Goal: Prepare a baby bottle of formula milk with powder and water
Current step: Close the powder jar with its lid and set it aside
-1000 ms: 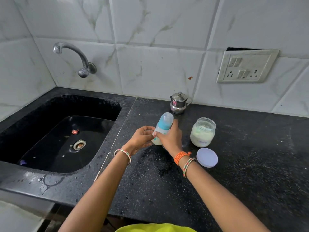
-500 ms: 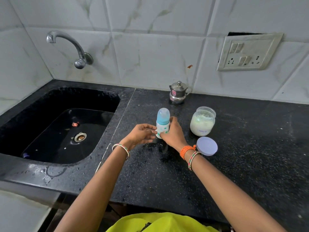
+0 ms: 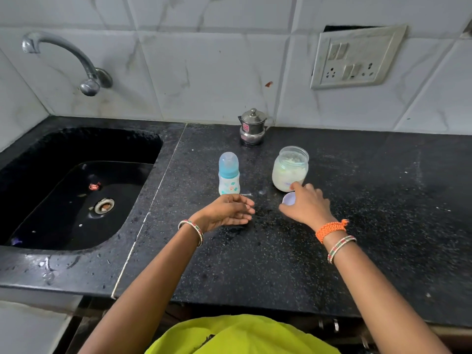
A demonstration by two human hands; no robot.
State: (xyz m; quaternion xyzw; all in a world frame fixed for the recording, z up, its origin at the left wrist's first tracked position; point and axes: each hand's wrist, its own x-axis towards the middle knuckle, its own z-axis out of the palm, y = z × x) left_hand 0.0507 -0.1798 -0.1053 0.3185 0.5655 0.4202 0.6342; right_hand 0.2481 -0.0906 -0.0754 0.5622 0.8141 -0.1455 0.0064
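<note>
Your capped baby bottle stands mid-countertop; your left hand hangs slack and empty. Your right hand curls over the lid beside the open formula jar (knuckles touching it): a careless lift could tip powder out.

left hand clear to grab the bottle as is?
Probably yes. The left hand is open and holds nothing, just in front of the upright bottle, with only bare counter between them. The right hand is off at the lid.

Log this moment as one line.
bottle capped, upright on counter | left hand open, empty | right hand on lid | jar open
</note>
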